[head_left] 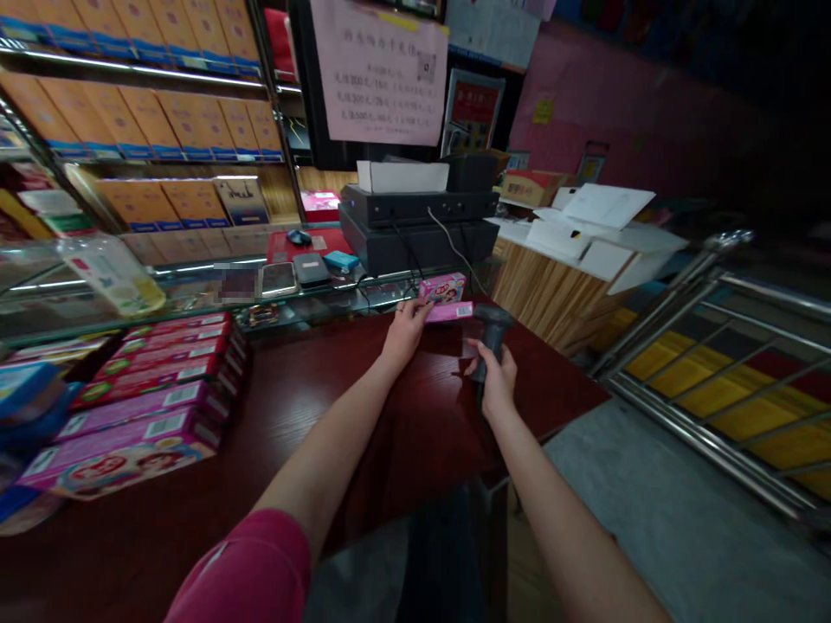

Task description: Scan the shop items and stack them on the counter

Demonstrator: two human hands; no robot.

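My right hand (497, 378) is wrapped round the handle of a dark barcode scanner (494, 318), held over the reddish-brown counter. The scanner's head is close to the end of a small pink box (454, 311) that has a barcode on its upper face. My left hand (406, 329) grips the other end of this box, a ring on one finger. Just behind it stands another pink box (444, 287) with a cartoon picture.
Stacked red and pink boxes (149, 381) and a bottle (107, 260) occupy the left. Black devices (415, 229) sit on the glass case behind, below a monitor with a paper sign (383, 73). A metal railing (727, 372) stands on the right.
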